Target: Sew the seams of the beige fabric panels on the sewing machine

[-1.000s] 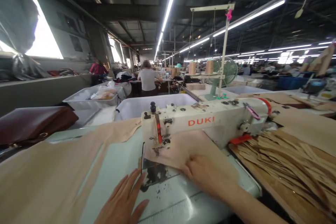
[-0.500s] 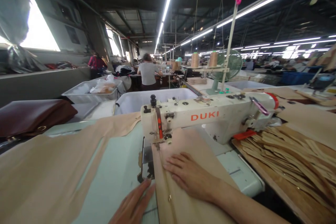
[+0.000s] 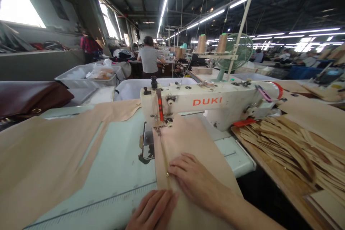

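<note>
I have the tan cloth panel (image 3: 205,143) flat on the pale green surface (image 3: 121,165), running from the sewing head down to my end; all clock directions start from its middle. A zipper (image 3: 163,152) runs along its 9 o'clock side, its small gold pull (image 3: 167,174) level with my fingertips.

My right grip (image 3: 195,181), a bare hand, rests on the panel with fingers laid out close together, just beside the pull, forearm trailing off toward 5 o'clock. I can see nothing clasped in it. My left grip (image 3: 156,208) is at 7 o'clock, fingers together and bent over the panel's edge by the zipper's lower end; with its thumb hidden, I cannot tell whether it pinches the cloth.

At 12 o'clock I see the white sewing machine (image 3: 183,104), lettered DUKI, its presser foot (image 3: 158,130) over the zipper's far end. Ruler marks (image 3: 107,200) cross the surface at 8 o'clock. A larger tan sheet (image 3: 51,147) spreads out at 9, with a brown bag (image 3: 32,97) beyond it. At 3 o'clock, tan strips (image 3: 285,151) lie heaped on a board. Farther off, I see two thread spools (image 3: 201,44) at 12, a green fan (image 3: 245,47) at 1, and a person in a grey shirt (image 3: 149,60) at 11.
</note>
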`<move>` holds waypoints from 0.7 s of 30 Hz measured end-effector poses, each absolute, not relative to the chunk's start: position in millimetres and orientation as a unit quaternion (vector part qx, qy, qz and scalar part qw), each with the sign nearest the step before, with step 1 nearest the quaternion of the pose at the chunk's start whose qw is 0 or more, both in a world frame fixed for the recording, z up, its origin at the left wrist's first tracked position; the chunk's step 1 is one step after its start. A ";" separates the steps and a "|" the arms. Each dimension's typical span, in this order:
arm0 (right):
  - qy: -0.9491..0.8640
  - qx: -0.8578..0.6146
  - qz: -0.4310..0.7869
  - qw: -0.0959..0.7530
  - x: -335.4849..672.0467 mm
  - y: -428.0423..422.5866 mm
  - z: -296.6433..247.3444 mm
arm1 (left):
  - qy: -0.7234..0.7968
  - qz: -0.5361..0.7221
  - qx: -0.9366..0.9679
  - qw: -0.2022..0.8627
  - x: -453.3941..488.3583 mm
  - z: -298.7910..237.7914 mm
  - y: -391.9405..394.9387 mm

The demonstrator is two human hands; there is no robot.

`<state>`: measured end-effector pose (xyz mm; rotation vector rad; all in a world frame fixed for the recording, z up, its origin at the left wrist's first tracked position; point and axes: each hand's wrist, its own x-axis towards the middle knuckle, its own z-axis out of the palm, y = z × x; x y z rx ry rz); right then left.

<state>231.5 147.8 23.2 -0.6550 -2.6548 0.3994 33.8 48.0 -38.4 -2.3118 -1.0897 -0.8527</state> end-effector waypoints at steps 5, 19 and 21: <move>-0.941 -0.245 0.148 0.182 228.2 150.2 25.6 | -0.396 -0.308 -0.837 0.217 38.1 -41.6 47.9; -0.864 -0.258 0.344 0.263 223.7 170.8 36.6 | -0.434 -0.313 -0.845 -0.018 40.0 -23.7 39.5; -0.837 -0.310 0.327 0.309 236.6 159.2 54.6 | -0.482 -0.303 -0.797 -0.200 41.2 3.1 49.4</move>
